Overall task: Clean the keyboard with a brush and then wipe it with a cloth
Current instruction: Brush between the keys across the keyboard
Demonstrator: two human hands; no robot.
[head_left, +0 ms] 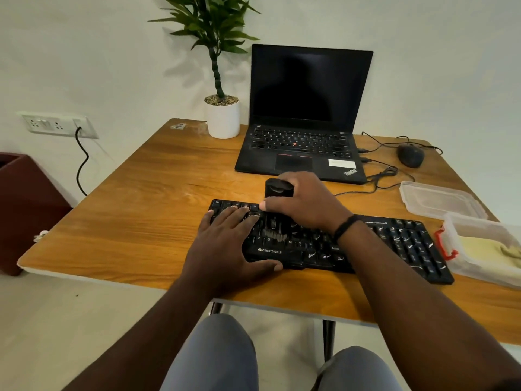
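Observation:
A black keyboard (400,244) with white streaks on its keys lies along the near side of the wooden table (146,210). My left hand (228,244) lies flat on its left end, fingers straight over the keys and thumb at the front edge. My right hand (304,204) grips a black brush (277,189) upright over the keyboard's middle; its bristles (275,235) touch the keys. A pale yellow cloth (490,249) lies in a clear plastic box (462,261) at the right.
An open black laptop (304,114) stands behind the keyboard, with a potted plant (222,117) to its left. A black mouse (410,155) and its cables lie at the back right. The box's clear lid (439,201) rests beside it. A dark red bin (25,204) stands left of the table.

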